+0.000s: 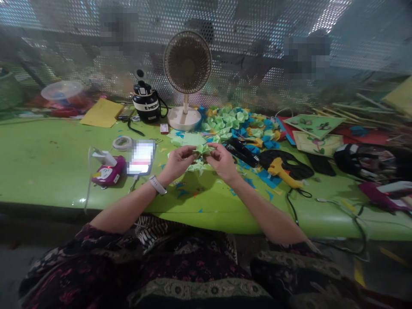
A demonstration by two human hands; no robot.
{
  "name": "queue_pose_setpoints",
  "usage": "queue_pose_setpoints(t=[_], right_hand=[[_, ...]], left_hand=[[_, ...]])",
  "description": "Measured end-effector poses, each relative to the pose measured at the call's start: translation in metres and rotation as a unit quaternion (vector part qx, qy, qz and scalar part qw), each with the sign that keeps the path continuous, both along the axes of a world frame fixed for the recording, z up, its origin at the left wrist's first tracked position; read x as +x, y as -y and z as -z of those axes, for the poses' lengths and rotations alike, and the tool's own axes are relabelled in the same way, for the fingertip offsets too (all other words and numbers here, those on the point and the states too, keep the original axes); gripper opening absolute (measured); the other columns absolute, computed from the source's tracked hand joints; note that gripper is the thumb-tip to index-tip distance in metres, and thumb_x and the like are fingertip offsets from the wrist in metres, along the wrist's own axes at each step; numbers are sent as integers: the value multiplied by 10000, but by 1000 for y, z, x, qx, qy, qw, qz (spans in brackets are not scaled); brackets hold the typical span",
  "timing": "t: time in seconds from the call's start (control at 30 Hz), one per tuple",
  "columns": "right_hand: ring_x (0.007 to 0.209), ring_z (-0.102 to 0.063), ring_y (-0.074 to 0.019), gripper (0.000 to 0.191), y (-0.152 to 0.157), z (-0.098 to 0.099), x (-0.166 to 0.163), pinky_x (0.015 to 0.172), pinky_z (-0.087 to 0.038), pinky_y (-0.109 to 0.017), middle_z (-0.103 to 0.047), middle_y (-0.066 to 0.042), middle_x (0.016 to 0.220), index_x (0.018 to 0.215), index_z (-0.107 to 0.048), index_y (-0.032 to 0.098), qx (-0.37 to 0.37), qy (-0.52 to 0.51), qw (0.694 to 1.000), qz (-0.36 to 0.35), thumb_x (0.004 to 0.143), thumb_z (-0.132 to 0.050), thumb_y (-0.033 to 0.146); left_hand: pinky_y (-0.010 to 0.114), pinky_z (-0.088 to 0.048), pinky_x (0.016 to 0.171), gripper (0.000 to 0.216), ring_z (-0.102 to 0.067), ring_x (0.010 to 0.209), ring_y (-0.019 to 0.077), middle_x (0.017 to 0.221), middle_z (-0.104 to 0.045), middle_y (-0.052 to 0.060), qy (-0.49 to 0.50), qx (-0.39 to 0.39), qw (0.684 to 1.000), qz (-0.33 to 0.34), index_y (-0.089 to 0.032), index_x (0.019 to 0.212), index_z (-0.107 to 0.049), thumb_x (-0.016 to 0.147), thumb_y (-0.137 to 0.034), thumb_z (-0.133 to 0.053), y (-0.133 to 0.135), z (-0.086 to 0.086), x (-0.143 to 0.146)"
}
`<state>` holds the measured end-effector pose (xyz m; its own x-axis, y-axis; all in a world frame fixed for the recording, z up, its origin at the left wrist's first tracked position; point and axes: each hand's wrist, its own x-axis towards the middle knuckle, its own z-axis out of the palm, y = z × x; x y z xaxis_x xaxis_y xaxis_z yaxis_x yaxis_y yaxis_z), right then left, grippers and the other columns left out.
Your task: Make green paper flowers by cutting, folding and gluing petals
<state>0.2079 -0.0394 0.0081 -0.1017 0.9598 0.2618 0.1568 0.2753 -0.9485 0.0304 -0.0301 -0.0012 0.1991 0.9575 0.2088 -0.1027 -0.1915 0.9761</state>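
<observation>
My left hand (178, 162) and my right hand (222, 161) meet above the green table (48, 163), both pinching one small folded light-green paper piece (203, 149) between thumb and fingers. A white watch sits on my left wrist. Just beyond the hands lies a heap of folded green, blue and yellow paper pieces (236, 122). Blue and green paper scraps (186, 189) are scattered on the table under my hands.
A phone (141, 157), a pink device (107, 171) and a tape roll (122, 143) lie left of my hands. A small fan (186, 77) and a black mug (147, 104) stand behind. A yellow glue gun (283, 169), a black stapler (242, 151) and cables lie to the right.
</observation>
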Motion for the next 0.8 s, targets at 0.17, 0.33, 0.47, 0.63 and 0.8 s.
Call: queue_pose_setpoints(t=[0.17,0.33,0.47,0.63,0.8], right_hand=[[685,-625,-149,401,-3,6,-1,693,-544,-321,-621,22,721,1067,-575,205,7,-32,999,-8,736,-712,385],[668,-614,-152,333,-2,7,-3,657,-576,-333,-577,42,698,1005,-528,240,5,-44,999,-12,747,-708,352],[666,-608,-150,296,0,7,-5,635,-591,-328,-575,41,705,967,-516,248,4,-51,999,-14,748,-696,331],[684,-608,-147,273,2,6,-6,646,-609,-341,-587,28,751,968,-517,245,-6,-52,998,-23,760,-673,329],[675,-615,-138,242,3,4,-6,635,-621,-339,-573,34,742,944,-524,236,-24,-68,997,-28,755,-661,300]], left_hand=[[350,-634,751,405,-711,769,176,893,-755,67,32,-9,999,1,-131,981,-723,696,-407,-803,0,0,2],[334,-635,734,364,-698,733,159,853,-747,50,35,-6,999,-4,-135,948,-727,684,-372,-810,0,-2,3],[313,-630,722,319,-686,721,144,854,-743,48,35,-6,999,-5,-131,942,-728,704,-337,-777,1,-1,2],[285,-597,737,265,-681,769,148,907,-746,63,-17,51,999,-8,-135,974,-731,754,-281,-713,2,-1,0],[275,-558,733,281,-673,823,172,931,-742,85,-49,73,996,-11,-127,991,-729,751,-273,-710,5,-7,-3]])
